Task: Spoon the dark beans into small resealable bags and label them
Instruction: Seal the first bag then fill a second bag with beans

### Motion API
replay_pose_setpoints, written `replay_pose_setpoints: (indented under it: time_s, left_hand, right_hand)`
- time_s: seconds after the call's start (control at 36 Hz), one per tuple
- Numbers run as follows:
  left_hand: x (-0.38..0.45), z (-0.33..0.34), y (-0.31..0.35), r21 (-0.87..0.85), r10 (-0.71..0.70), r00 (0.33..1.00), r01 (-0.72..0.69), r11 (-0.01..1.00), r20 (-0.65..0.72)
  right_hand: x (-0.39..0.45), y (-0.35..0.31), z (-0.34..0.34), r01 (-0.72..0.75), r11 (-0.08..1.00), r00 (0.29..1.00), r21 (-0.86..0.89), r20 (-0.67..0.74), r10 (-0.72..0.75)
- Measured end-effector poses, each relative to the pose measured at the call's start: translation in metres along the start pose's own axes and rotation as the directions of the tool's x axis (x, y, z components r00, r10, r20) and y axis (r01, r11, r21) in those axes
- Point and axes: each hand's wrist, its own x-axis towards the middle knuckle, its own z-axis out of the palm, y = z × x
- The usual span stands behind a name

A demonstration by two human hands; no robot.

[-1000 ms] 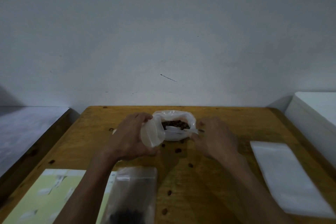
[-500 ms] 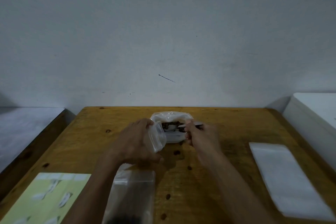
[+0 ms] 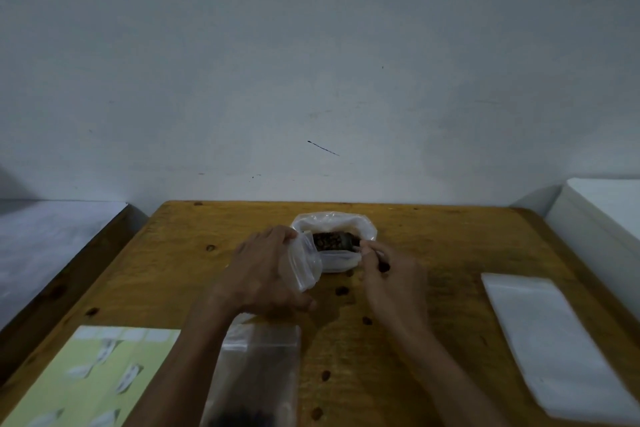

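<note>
Left hand [image 3: 265, 270] gripping a small empty bag [image 3: 306, 262]; right hand [image 3: 389, 269] pinched round a spoon handle beside the open sack of dark beans [image 3: 332, 241] mid-table [image 3: 433, 246]; nearer, a filled bag [image 3: 259, 378], label sheet [image 3: 93, 378]; stack of bags [image 3: 554, 340] right.

Just beyond your fingers, the beans [image 3: 331, 241] are dark brown inside a milky white bag [image 3: 334, 224]. Your left hand [image 3: 266, 270] grips a clear small bag [image 3: 306, 267]. Nearer you lies a pale yellow-green label sheet [image 3: 86, 378] with white stickers, on your knotty ochre table [image 3: 433, 246].
</note>
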Motion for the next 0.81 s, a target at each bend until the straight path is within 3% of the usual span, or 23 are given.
replay_pose_setpoints:
  time_s: [0.08, 0.17, 0.28, 0.67, 0.81]
  left_hand:
    - [0.001, 0.001, -0.002, -0.006, -0.003, 1.000, 0.003, 1.000, -0.006]
    - [0.001, 0.003, -0.002, -0.007, 0.000, 1.000, 0.000, 1.000, -0.019]
    - [-0.001, 0.005, -0.003, -0.035, -0.005, 0.999, 0.004, 0.999, -0.044]
    - [0.006, 0.011, -0.007, -0.104, -0.045, 0.990, 0.032, 0.994, -0.131]
    - [0.007, 0.014, -0.008, -0.138, -0.044, 0.990, 0.025, 0.990, -0.135]
  right_hand:
    - [-0.001, 0.000, 0.007, -0.224, 0.944, 0.974, 0.243, 0.080, 0.210]
    - [0.001, 0.000, 0.006, -0.393, 0.801, 0.918, 0.450, 0.144, 0.370]
    - [0.006, 0.000, -0.002, -0.437, 0.669, 0.883, 0.601, 0.145, 0.446]
    - [0.010, -0.020, -0.045, -0.291, 0.686, 0.954, 0.667, 0.153, 0.257]
    - [-0.005, -0.036, -0.045, -0.176, 0.830, 0.976, 0.530, 0.204, 0.076]
